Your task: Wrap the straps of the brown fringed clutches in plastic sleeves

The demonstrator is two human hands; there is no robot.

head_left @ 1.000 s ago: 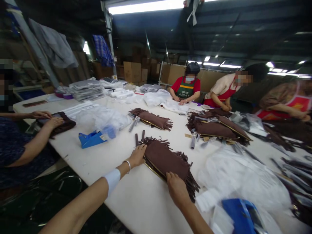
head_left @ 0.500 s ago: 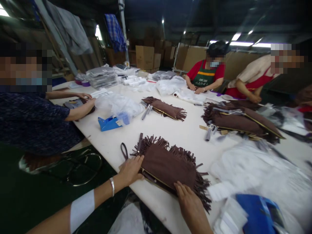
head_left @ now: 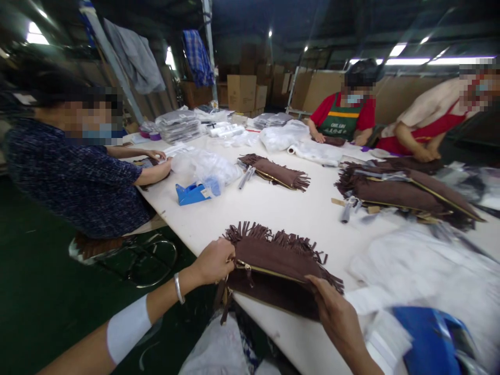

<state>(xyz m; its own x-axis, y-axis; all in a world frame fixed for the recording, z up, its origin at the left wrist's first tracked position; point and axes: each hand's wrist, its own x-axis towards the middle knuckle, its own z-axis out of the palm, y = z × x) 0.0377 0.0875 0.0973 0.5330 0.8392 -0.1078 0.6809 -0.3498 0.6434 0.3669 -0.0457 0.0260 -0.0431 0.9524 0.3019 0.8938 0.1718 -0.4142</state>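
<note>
A dark brown fringed bag [head_left: 273, 256] with a gold zipper is tipped up at the near edge of the white table, its zipper side facing me. My left hand [head_left: 216, 260] is closed on its left end, beside the zipper pull. At the right end, my right hand [head_left: 332, 304] grips the bag's edge between thumb and fingers; the thumb is partly hidden. A strap with a tassel dangles below the left end, past the table edge. Fringe spreads along the bag's far side and right end.
Another fringed bag [head_left: 279, 173] lies farther back, with a bag pile [head_left: 402, 195] to the right. Two blue tape dispensers [head_left: 193, 194] and clear plastic [head_left: 207, 165] are on the table [head_left: 219, 213]. Co-workers sit or stand left [head_left: 78, 177] and across [head_left: 344, 117].
The bag has been tilted up from lying flat, so its zipper side shows. My left hand has closed on its left end, and the strap now hangs over the table edge.
</note>
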